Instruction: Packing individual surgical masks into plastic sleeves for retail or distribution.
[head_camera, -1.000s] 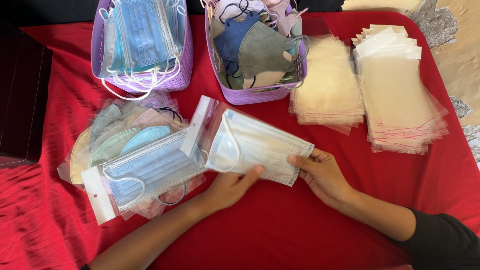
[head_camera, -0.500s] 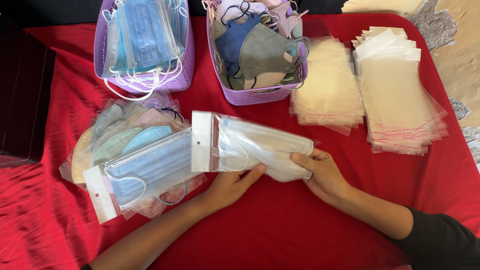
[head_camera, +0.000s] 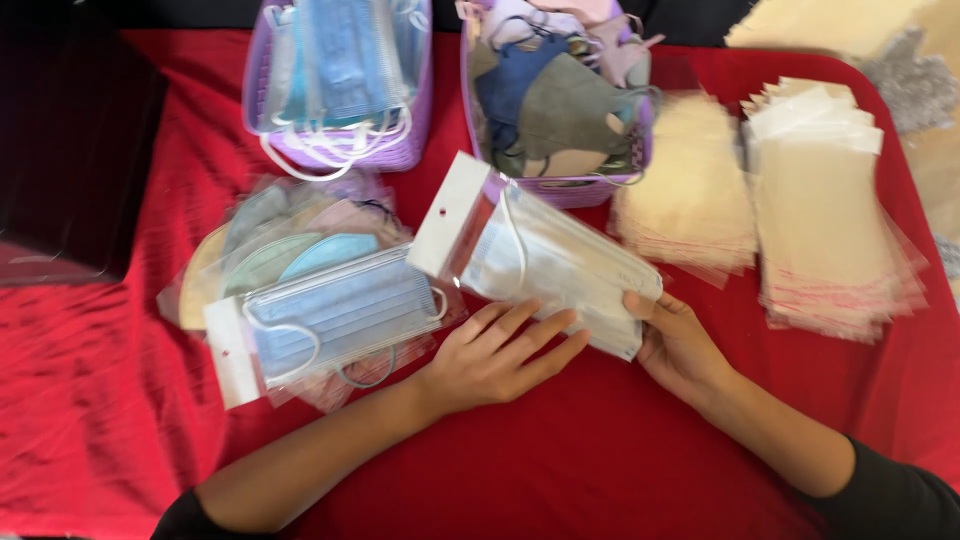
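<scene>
**Bagged mask held flat between two hands**

On the red cloth (head_camera: 560, 470), near the middle of the table, both hands work on one clear bag (head_camera: 545, 262) with a white mask inside. The right hand (head_camera: 680, 345) pinches the bag's lower right corner, thumb on top and fingers below, so the bag does not slide away. The left hand (head_camera: 495, 355) lies open and flat beside it, fingers stretched, and its fingertips touch the lower edge of the bag; it presses but does not close around anything. The two hands are apart, one on each side of the bag's near end. The bag is tilted, and its white cardboard-like header (head_camera: 450, 215) points up and to the left, toward the baskets.

Left of the hands there is a pile of finished packs (head_camera: 320, 300), each with a mask inside; the top one holds a light blue mask. It lies just beside the left hand, which looks convenient for adding a new pack. Behind, two purple baskets stand side by side: the left basket (head_camera: 340, 150) holds blue masks, the right basket (head_camera: 560, 185) holds grey, navy and pink ones. To the right, stacks of empty bags (head_camera: 820, 210) lie within reach of the right hand.
</scene>
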